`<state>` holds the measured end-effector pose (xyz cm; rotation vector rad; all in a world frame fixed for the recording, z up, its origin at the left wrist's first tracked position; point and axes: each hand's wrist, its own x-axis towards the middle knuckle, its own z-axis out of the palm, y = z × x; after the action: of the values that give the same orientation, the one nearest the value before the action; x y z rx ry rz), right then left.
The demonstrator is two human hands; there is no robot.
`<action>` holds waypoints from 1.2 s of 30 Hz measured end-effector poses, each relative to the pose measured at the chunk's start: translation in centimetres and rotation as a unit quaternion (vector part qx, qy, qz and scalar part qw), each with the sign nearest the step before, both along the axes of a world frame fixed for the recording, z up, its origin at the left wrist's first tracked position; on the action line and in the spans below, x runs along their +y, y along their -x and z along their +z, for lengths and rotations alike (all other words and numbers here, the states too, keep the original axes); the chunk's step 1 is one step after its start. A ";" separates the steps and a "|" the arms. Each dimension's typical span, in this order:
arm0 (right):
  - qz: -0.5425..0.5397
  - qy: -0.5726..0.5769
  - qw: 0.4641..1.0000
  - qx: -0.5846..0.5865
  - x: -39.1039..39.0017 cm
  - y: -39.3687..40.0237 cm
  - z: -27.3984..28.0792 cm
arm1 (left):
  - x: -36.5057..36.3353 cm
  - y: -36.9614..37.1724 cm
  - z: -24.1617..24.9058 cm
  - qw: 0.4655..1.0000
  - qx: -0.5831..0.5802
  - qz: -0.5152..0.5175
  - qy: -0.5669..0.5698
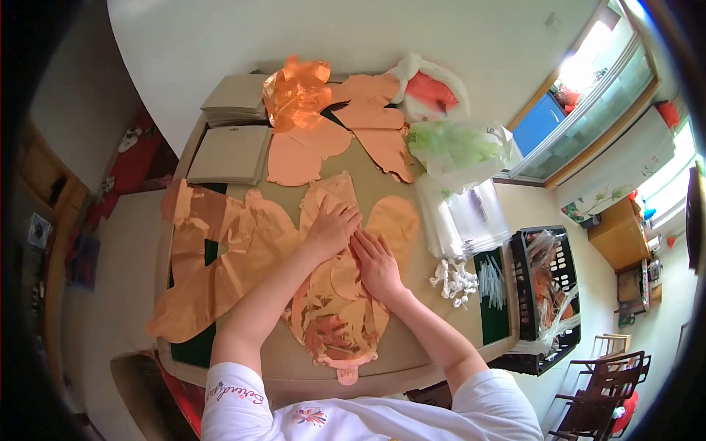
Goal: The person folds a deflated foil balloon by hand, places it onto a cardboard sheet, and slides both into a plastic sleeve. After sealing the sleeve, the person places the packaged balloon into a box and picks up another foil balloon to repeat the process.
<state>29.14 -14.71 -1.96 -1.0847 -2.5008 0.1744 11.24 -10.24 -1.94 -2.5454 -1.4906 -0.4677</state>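
Observation:
A flat, uninflated rose-gold foil balloon (334,294) lies at the table's front middle, wrinkled and shiny, its small tab toward my body. My left hand (334,229) rests on its upper part, fingers slightly bent and apart. Beside it my right hand (376,266) lies flat on the foil, its fingertips close to those of my left. What is under the fingers is hidden. More flat rose-gold foil (254,235) spreads to the left, and a rounded foil lobe (397,220) shows to the right.
Cardboard stacks (228,156) stand back left, near crumpled orange foil (298,92) and flat foil balloons (305,151). On the right are clear plastic bags (467,220), a green-tinted bag (456,147), white tied pieces (454,281), clear straws (491,283) and a black crate (523,294).

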 end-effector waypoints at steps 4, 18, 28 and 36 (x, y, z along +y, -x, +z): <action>-0.006 -0.013 1.000 0.014 0.0 0.1 0.3 | 3.2 0.8 -0.7 1.000 0.009 0.014 -0.020; -0.006 0.008 1.000 0.003 -0.2 0.0 0.2 | -2.0 -1.1 -0.3 0.985 -0.140 0.081 0.064; -0.108 0.026 0.992 0.054 1.1 -0.8 0.7 | -7.3 -1.8 -1.1 0.981 -0.123 0.127 0.077; -0.332 0.102 0.938 -0.020 6.0 -3.0 0.0 | -7.1 -1.9 -1.3 0.977 -0.132 0.130 0.101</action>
<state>32.18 -8.75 -1.97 -1.9604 -2.0317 0.2150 13.16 -17.34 -3.26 -2.4531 -2.0301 -0.6650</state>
